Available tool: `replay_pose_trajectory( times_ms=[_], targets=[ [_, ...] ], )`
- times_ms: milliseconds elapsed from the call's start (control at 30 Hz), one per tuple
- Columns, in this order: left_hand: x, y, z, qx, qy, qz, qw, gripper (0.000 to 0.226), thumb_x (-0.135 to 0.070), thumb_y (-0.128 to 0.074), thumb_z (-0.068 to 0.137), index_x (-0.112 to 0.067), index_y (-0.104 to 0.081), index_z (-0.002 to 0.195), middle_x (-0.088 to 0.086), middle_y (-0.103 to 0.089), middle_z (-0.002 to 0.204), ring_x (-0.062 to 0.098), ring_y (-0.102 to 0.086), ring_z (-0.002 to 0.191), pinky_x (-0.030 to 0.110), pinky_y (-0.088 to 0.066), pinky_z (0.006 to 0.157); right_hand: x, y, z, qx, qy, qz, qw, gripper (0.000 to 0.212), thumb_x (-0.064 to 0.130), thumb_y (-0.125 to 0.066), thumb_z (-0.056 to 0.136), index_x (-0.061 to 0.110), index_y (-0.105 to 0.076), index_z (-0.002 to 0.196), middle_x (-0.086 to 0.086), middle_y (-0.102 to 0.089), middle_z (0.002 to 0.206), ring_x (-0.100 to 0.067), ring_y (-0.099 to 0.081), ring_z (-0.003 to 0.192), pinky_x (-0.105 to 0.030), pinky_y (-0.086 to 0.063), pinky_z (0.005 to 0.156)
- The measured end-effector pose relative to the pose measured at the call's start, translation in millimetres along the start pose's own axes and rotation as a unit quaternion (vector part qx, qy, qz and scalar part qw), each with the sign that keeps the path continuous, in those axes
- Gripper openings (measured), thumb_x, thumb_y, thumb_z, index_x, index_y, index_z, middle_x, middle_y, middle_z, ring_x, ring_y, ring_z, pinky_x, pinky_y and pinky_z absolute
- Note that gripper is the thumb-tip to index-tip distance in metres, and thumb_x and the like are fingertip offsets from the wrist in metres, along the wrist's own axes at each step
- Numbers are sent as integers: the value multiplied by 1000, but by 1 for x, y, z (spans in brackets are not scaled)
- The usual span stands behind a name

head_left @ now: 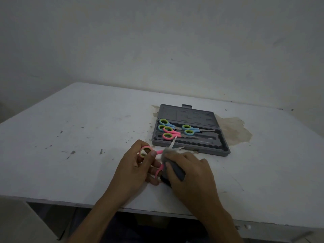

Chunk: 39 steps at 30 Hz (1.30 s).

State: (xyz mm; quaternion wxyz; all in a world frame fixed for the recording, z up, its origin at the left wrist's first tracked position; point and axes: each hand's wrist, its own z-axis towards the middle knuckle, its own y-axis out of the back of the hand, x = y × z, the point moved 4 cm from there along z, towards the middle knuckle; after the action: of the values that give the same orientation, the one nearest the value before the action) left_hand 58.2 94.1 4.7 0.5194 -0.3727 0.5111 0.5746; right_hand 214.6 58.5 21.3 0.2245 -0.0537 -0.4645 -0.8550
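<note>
- Holding the pink scissors [159,152] just above the table [70,146], off the near-left corner of the grey case [216,152], with blades spread in a V and tips reaching over the case's front rim.
- Gripping both handle loops with the left hand [138,165], fingers curled through and round them, thumb laid over the upper loop.
- Clutching a grey cloth or pad [177,171] in the right hand [191,174], fingers curled over it, and pressing its paler end onto the blades near the pivot. Cannot tell cloth from sponge in this dim light.
- Judged as mid-wipe on this pair: pivot end covered, blade tips bare, so not finished.
- Already lying in the tray: one pair of blue-and-green scissors [166,123], a second blue-and-green pair [188,129] and a pink pair [169,132]. Presumably dealt with, though impossible to confirm from here.
- Left to do, by estimate: finish the blades, close the pair, lay it in the tray beside the others, fold down the lid [185,114].
- Probably the last of four, going by the three in the tray.
</note>
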Motion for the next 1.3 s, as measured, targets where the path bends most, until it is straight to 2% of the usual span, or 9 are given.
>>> replay_pose_trajectory(
  times_ms=[167, 300, 433, 600, 733, 900, 1033, 1167, 1300],
  targets=[
    [-3, -3, -2, 24, -3, -15, 1000, 15, -28, -52, 96, -14, -51, 96, 13, -74, 74, 24, -73, 58, 39, -61, 50, -8, 11, 4, -42, -10, -5, 999, 30, 36, -54, 87, 29, -61, 115, 4, -66, 91, -14, -58, 72, -30, -37, 66],
    [-4, 0, -4, 5, 0, 2, 1000, 21, -36, -52, 91, -15, -52, 95, 8, -73, 69, 19, -69, 49, 30, -55, 42, 5, 7, 1, 22, 60, -9, 998, 27, 39, -48, 90, 34, -58, 114, 8, -67, 98, -12, -59, 76, -30, -36, 66],
    [-4, 0, -4, 3, -8, 23, 1000, 17, -35, -52, 95, -18, -53, 96, 7, -74, 71, 19, -70, 52, 27, -51, 41, 2, 12, 7, -38, 19, 1, 999, 23, 37, -50, 90, 33, -58, 112, 7, -64, 93, -11, -56, 74, -30, -37, 64],
    [-8, 0, -6, 2, -8, 8, 1000, 19, -35, -51, 94, -16, -51, 94, 8, -74, 70, 18, -67, 46, 26, -49, 37, 4, 4, -2, 0, 32, -33, 999, 22, 38, -46, 88, 33, -61, 103, 9, -63, 85, -10, -53, 66, -28, -31, 62],
    [-10, -1, -7, 2, -14, 31, 999, 21, -38, -50, 94, -17, -51, 95, 5, -74, 70, 25, -66, 45, 29, -50, 37, 1, 8, -4, -38, 19, -32, 999, 18, 34, -55, 88, 31, -62, 104, 7, -63, 87, -14, -55, 67, -30, -34, 62],
    [-4, 3, -5, -28, -11, 47, 998, 22, -39, -51, 92, -17, -53, 90, 8, -73, 68, 18, -70, 53, 27, -51, 43, 8, -6, 3, -58, 23, -14, 998, 19, 33, -57, 89, 30, -60, 108, 5, -63, 91, -15, -56, 71, -35, -43, 65],
    [-5, 3, -6, -38, -14, 43, 998, 20, -33, -51, 96, -15, -52, 88, 5, -73, 67, 19, -70, 52, 29, -55, 42, 3, -7, -9, -44, 0, -12, 999, 20, 36, -52, 89, 31, -63, 105, 8, -65, 88, -14, -58, 70, -31, -39, 61],
    [-6, -1, -7, -14, 4, 31, 999, 20, -33, -51, 95, -14, -54, 91, 9, -73, 68, 15, -65, 44, 23, -45, 36, 8, 3, -1, -79, 10, -16, 997, 19, 37, -54, 90, 31, -64, 105, 8, -65, 90, -12, -57, 71, -30, -37, 63],
    [-4, 3, -6, -30, 6, 41, 999, 20, -33, -51, 96, -14, -55, 89, 9, -72, 67, 21, -69, 51, 23, -47, 40, 11, -5, 3, -83, 5, -12, 996, 17, 37, -52, 91, 32, -62, 104, 9, -62, 89, -10, -55, 71, -29, -35, 63]
  ],
)
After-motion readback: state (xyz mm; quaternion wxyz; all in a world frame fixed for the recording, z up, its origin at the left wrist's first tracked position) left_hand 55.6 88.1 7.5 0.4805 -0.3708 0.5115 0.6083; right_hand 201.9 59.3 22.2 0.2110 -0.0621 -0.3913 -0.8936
